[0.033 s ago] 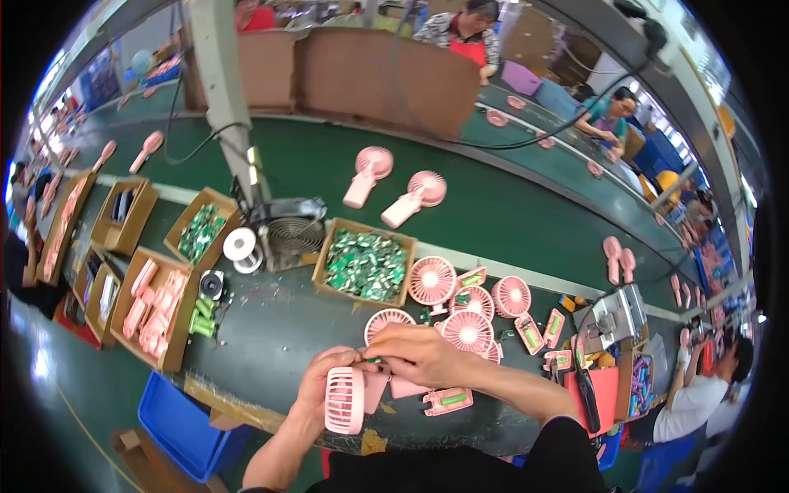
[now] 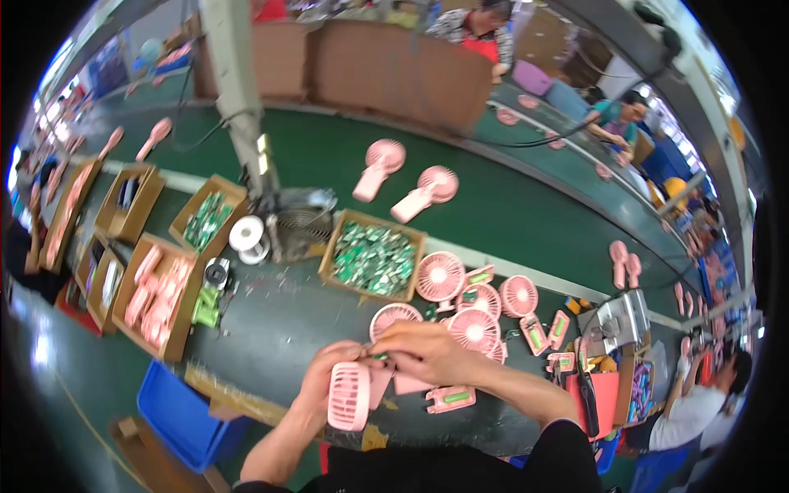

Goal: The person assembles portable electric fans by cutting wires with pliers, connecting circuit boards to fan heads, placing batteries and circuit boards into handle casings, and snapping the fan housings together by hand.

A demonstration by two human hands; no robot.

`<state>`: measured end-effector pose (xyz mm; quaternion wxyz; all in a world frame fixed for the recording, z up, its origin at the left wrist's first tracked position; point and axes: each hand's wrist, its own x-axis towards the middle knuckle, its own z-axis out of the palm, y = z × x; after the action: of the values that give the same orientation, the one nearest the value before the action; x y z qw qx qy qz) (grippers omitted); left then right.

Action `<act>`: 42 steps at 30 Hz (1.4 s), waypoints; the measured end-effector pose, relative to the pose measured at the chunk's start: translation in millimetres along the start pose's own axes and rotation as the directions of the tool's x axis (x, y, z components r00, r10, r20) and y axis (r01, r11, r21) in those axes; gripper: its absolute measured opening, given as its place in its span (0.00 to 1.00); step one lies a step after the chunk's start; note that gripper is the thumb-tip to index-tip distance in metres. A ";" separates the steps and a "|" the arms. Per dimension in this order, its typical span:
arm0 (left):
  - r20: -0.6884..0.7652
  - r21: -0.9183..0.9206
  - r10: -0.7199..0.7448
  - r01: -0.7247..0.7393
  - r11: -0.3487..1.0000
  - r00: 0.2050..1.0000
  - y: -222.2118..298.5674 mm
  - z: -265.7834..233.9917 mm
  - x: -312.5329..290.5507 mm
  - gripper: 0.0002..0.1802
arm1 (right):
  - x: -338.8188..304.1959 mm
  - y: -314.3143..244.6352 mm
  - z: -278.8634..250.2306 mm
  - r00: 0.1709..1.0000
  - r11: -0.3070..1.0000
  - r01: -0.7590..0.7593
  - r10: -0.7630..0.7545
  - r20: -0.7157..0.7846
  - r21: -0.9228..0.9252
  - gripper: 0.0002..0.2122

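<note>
A pink handheld fan (image 2: 348, 396) is in my left hand (image 2: 314, 384), its round slatted head facing down toward me, fingers wrapped round it. My right hand (image 2: 427, 352) is closed in a pinch just above the fan's handle. A small green piece (image 2: 379, 357) shows between the fingertips of both hands; it resembles a circuit board, but my fingers cover most of it. Beneath my right hand lies a flat pink casing piece (image 2: 411, 383), partly hidden. Close by on the bench is an open pink handle shell (image 2: 451, 399) with a green cell inside.
Beyond my hands stands a cardboard box of green circuit boards (image 2: 374, 290). Several pink fan heads (image 2: 475, 329) crowd its right. A box of pink casings (image 2: 141, 327), a solder spool (image 2: 248, 238) and green cells (image 2: 206, 307) are leftward. Two fans (image 2: 425, 194) lie on the green belt (image 2: 312, 156).
The view has shifted slightly, so the bench items appear a little farther right. Both hands keep their hold on the fan and the small green piece.
</note>
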<state>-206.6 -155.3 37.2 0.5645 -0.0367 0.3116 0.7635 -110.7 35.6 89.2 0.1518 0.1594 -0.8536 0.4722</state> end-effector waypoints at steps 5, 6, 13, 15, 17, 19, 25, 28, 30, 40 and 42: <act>-0.004 -0.047 -0.013 0.013 0.999 1.000 -4.4 13.0 -6.5 0.11 | -6.4 -9.9 -7.0 0.964 0.949 -0.260 0.266 -0.009 0.176 0.10; -0.007 -0.078 -0.023 0.023 0.997 1.000 -6.4 12.1 -4.8 0.11 | -5.0 -5.9 -6.5 0.958 0.939 -0.279 0.287 -0.013 0.201 0.09; 0.043 -0.191 -0.012 0.020 0.981 0.999 -18.9 2.0 -3.1 0.10 | -8.6 0.0 1.2 0.964 0.944 -0.255 0.265 -0.022 0.211 0.11; -0.075 -0.140 0.009 -0.019 0.990 0.997 -25.7 10.5 -8.1 0.09 | -16.1 -7.2 3.1 0.956 0.934 -0.288 0.293 0.005 0.213 0.11; -0.017 -0.145 -0.016 0.014 0.989 1.000 -31.3 -0.7 -9.4 0.09 | -22.7 -7.5 6.1 0.949 0.924 -0.303 0.314 -0.012 0.233 0.11; -0.018 -0.141 0.026 -0.028 0.990 1.000 -27.6 1.0 -17.4 0.09 | -31.5 -6.2 4.0 0.911 0.877 -0.366 0.406 -0.073 0.313 0.11; -0.179 0.291 0.221 -0.163 0.943 0.959 0.2 -35.7 -37.7 0.07 | -0.8 1.3 -24.6 0.862 0.862 -0.503 0.496 -0.101 -0.058 0.05; -0.138 0.439 0.266 -0.182 0.880 0.954 14.4 -38.2 -29.2 0.08 | 22.8 20.2 -22.6 0.860 0.846 -0.509 0.510 -0.038 -0.161 0.08; -0.122 0.430 0.260 -0.186 0.884 0.958 21.0 -34.1 -13.9 0.09 | 38.6 34.8 -26.1 0.752 0.749 -0.657 0.660 -0.005 -0.087 0.11; 0.096 0.646 0.327 -0.308 0.698 0.940 36.0 -27.8 53.4 0.10 | 73.8 64.0 -17.6 0.675 0.677 -0.736 0.735 0.061 -0.008 0.12; 0.114 0.671 0.295 -0.292 0.682 0.949 37.6 -21.3 53.9 0.10 | 73.7 54.4 -19.5 0.690 0.689 -0.724 0.720 0.071 0.038 0.12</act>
<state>-265.6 -127.5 14.5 0.4083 0.2211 0.5715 0.6766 -197.8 70.2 88.1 -0.0729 -0.1722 -0.8358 0.5162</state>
